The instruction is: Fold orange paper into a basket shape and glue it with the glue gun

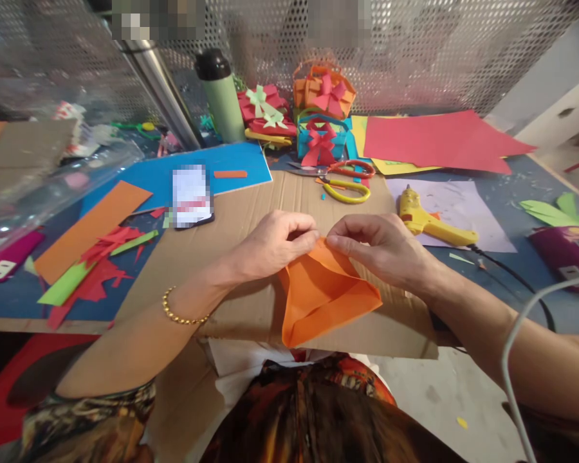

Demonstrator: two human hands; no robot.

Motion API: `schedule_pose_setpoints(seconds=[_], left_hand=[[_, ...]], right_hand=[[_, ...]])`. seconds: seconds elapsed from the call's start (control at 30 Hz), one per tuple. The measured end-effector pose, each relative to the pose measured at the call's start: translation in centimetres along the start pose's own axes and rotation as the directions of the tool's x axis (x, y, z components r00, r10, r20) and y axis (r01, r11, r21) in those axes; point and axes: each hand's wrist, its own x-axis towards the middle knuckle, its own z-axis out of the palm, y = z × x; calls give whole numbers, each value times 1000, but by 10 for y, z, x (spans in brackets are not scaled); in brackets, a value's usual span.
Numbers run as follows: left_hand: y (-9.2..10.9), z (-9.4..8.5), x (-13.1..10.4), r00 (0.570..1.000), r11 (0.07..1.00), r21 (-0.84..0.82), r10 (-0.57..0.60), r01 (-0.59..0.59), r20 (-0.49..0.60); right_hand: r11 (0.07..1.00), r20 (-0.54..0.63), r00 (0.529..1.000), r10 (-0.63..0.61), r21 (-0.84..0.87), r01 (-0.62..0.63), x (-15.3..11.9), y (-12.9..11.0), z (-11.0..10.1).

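Note:
Both hands pinch the far edge of a folded orange paper piece [325,296], shaped like a small open box or bag, above the cardboard sheet [241,225]. My left hand [282,241] grips it at the upper left, fingertips closed. My right hand [374,247] holds it just to the right, thumb and forefinger pressed together. The paper's near side hangs open toward me. Beyond the hands lie scissors with red handles [352,169] and scissors with yellow handles [347,191]. A yellow glue gun [431,222] rests to the right on pale purple paper [492,225].
Finished paper bags with bows [321,145], a green bottle [220,99] and a steel flask [161,90] stand at the back. A phone [192,193] lies on blue board [241,161]. Paper scraps [91,276] cover the left; red sheets [429,138] lie back right. A cable [511,347] crosses the right.

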Motion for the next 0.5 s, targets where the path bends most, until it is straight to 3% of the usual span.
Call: schedule_pose_setpoints(seconds=[0.23, 0.5], left_hand=[[0, -1, 1, 1000, 1000, 15, 8, -8, 5], [8, 2, -1, 1000, 999, 41, -24, 23, 6]], right_hand=[[996, 69, 994, 87, 17, -88, -1, -1, -1], [1000, 108, 994, 13, 3, -13, 1, -5, -2]])
